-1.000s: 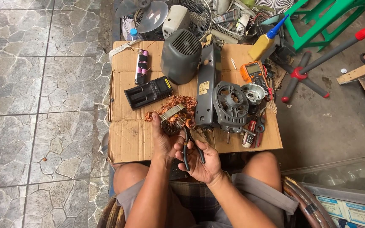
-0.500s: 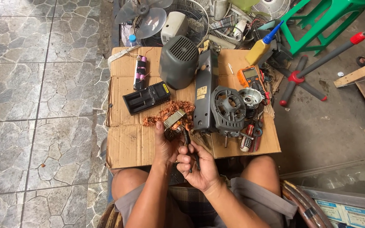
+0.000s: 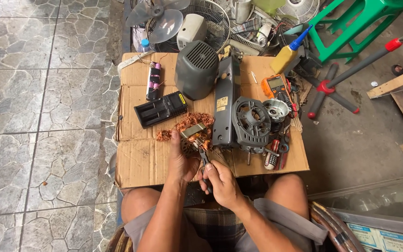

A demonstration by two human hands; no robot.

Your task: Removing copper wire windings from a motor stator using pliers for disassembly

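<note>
Right hand [image 3: 222, 179] was clamped on pliers [image 3: 204, 161]; left hand [image 3: 180, 158] gripped the stator [image 3: 193, 137] on the cardboard surface [image 3: 138, 161], amid loose copper wire [image 3: 190, 120]. Step judged: stripping windings. Next pull needed a firm bite, steady brace. Beyond: grey motor housing [image 3: 250, 123].

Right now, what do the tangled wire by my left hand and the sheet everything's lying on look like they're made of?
The tangled wire looks like bare or enamelled copper: shiny reddish-orange strands, loosely curled. The sheet looks like corrugated cardboard: matte brown, with fold creases and a torn, frayed edge. The left hand rests right beside the wire.
</note>
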